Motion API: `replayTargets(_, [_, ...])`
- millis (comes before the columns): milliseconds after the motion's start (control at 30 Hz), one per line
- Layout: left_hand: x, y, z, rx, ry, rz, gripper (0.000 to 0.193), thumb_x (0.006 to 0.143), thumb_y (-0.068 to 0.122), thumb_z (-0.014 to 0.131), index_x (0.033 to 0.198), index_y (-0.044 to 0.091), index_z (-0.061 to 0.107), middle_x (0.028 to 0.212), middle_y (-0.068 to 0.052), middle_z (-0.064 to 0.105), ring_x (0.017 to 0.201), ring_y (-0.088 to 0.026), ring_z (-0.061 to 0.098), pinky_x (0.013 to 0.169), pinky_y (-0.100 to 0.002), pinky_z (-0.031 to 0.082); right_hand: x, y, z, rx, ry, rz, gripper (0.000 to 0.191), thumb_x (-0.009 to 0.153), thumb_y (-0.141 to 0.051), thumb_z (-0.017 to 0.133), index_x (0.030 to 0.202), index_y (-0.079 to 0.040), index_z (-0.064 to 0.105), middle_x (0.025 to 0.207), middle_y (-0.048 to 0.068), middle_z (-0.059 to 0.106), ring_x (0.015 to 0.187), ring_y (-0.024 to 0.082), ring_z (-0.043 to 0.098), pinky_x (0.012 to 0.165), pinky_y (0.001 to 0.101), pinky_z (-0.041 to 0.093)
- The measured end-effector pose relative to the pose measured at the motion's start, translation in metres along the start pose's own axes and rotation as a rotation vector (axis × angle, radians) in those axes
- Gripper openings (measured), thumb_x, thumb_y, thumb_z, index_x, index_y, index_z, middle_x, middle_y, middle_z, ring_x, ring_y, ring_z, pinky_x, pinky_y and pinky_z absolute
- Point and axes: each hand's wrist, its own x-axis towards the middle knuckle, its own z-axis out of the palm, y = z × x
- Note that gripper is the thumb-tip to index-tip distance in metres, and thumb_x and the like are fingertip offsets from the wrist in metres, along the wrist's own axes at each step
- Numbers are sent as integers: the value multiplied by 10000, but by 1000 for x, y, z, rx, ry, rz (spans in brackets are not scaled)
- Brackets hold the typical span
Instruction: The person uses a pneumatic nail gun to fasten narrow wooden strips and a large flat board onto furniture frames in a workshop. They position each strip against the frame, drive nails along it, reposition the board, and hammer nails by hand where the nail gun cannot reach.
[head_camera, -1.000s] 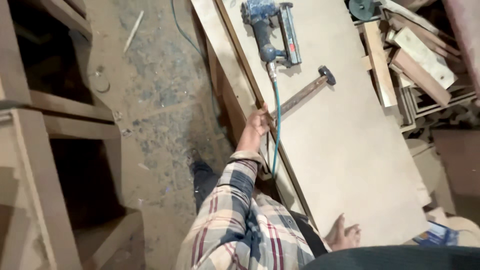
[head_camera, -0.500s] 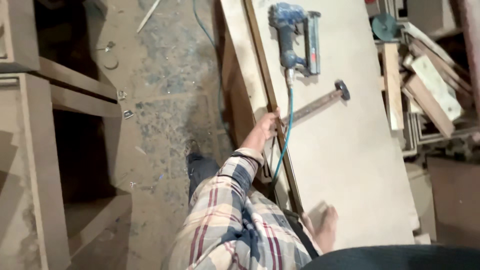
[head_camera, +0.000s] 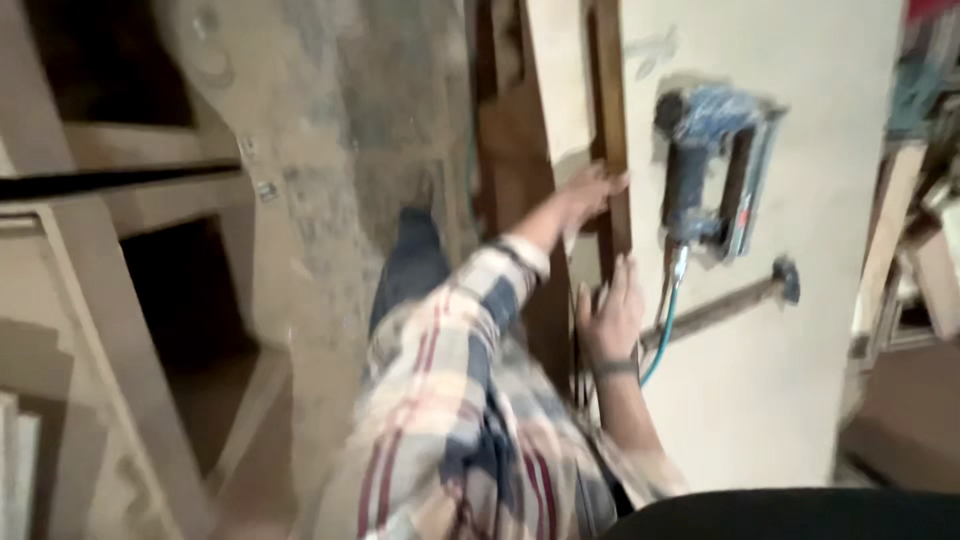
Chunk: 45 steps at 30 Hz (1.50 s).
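Dark wooden strip (head_camera: 610, 130) under both hands; left hand (head_camera: 590, 190) grip around it; right hand (head_camera: 610, 315) flat, fingers spread

Whole view smeared by blur, blue nail gun (head_camera: 712, 175) on the pale flat board (head_camera: 800, 400) fuzzy, long-handled hammer (head_camera: 730, 305) below the gun fuzzy, board cut off at top.

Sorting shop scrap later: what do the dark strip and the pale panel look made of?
Dark strip: likely stained wood, brown and matte, under the left hand.
Pale panel: probably unfinished board, flat cream face; blur hides any grain.
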Motion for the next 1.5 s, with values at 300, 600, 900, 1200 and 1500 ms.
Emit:
replayTargets(300, [21,-17,-8,-327,-310,87,661,851,362,923,1255,-23,569,1049,-77,594,978,-214,552,837,-403,469,68,38,-15,-198,73,-73,641,963,-315,725,1431,59,496,1459,303,524,1358,501,495,1155,576,384])
replayTargets(600, [4,-12,4,-285,-249,260,681,826,354,881,1310,-27,590,1172,-72,682,1093,-178,630,973,-366,504,62,43,-11,-148,98,6,650,985,-402,708,1431,37,528,1462,273,549,1349,493,508,1174,560,386])
replayTargets(900, [12,-14,3,-280,-248,279,566,860,329,856,1258,13,605,1103,-40,672,1034,-165,625,943,-361,510,61,40,-13,-93,106,6,624,933,-285,750,1414,52,540,1472,284,545,1364,483,496,1171,547,385])
replayTargets(1200, [23,-14,2,-238,-169,333,513,848,303,852,1216,30,622,1082,-19,670,1021,-140,621,925,-345,506,145,49,-30,-162,210,60,906,832,-213,836,1534,108,362,1377,344,570,1260,489,548,1099,517,421])
replayTargets(1500, [9,-7,-3,188,-8,182,723,754,534,846,1215,19,634,1103,-107,738,1023,-186,699,922,-347,553,227,59,-123,-41,-316,554,309,951,-131,701,1157,99,702,957,244,771,799,251,740,765,376,601])
